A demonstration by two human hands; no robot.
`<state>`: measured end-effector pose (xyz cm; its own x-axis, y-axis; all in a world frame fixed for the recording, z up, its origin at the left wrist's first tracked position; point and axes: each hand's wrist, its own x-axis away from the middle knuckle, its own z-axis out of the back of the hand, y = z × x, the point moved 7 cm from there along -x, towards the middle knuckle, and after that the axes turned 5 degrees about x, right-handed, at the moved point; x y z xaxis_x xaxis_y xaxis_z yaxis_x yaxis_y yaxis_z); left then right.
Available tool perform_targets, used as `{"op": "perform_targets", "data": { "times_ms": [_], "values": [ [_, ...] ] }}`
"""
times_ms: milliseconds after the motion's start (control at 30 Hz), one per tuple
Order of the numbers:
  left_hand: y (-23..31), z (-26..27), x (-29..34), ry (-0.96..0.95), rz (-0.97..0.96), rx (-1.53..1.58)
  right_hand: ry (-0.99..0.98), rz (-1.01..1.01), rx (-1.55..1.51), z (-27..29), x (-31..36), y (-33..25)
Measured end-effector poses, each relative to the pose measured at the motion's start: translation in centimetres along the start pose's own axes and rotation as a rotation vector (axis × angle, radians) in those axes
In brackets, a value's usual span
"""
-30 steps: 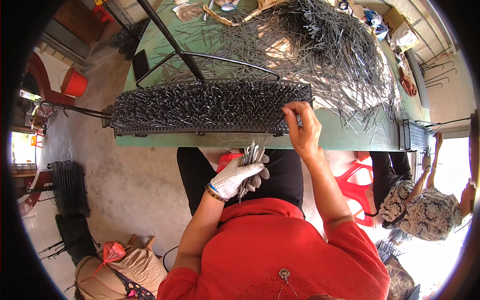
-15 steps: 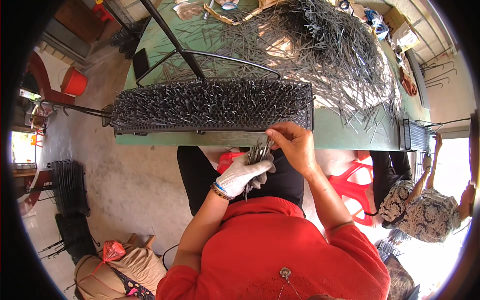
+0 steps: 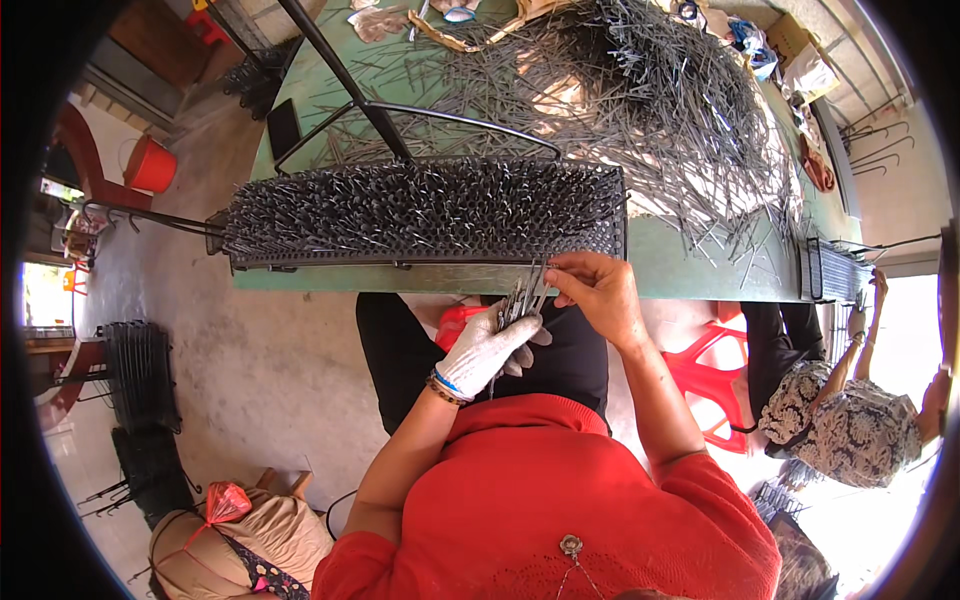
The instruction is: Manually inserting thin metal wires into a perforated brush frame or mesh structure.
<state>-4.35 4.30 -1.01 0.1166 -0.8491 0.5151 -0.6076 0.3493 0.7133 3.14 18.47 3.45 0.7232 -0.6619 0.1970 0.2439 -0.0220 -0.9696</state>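
Observation:
My left hand point(image 3: 488, 352), in a whitish glove, is closed around a bundle of thin dark metal strips point(image 3: 516, 306) held above my lap. The bare right hand point(image 3: 606, 294) pinches at the bundle's upper ends with thumb and forefinger; a thin strip seems to be between the fingertips. Just beyond both hands, a long black perforated metal rack point(image 3: 604, 236) rests along the table's near edge. Many upright dark strips point(image 3: 420, 208) fill its holes densely, while some holes at its right end show bare.
Loose strips lie scattered over the green table point(image 3: 690, 274), heaped into a dark pile point(image 3: 680, 70) at the far right. A black rod frame point(image 3: 372, 115) rises from the rack. Another person point(image 3: 840, 420) works at the right beside a red stool point(image 3: 705, 375).
My right hand has shifted slightly right and toward me, its fingertips moving a little from the bundle's tips. The left hand with the bundle stays nearly in place.

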Motion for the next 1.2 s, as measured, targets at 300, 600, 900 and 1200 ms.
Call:
{"op": "perform_targets", "data": {
  "times_ms": [300, 600, 900, 1200],
  "values": [
    [-0.1, 0.0, 0.1, 0.038, -0.057, 0.036, 0.101, -0.047, -0.005, 0.2, 1.0, 0.9],
    [0.6, 1.4, 1.2, 0.093, -0.111, -0.008, 0.324, 0.285, -0.077, 2.1, 2.6, -3.2],
    [0.3, 1.2, 2.7, 0.070, -0.017, 0.021, 0.430, 0.759, 0.494, 1.0, 0.4, -7.1],
    [1.6, 1.2, 2.7, 0.048, 0.006, 0.085, 0.455, 0.769, 0.528, 0.9, 0.4, -7.3]
  ]
}}
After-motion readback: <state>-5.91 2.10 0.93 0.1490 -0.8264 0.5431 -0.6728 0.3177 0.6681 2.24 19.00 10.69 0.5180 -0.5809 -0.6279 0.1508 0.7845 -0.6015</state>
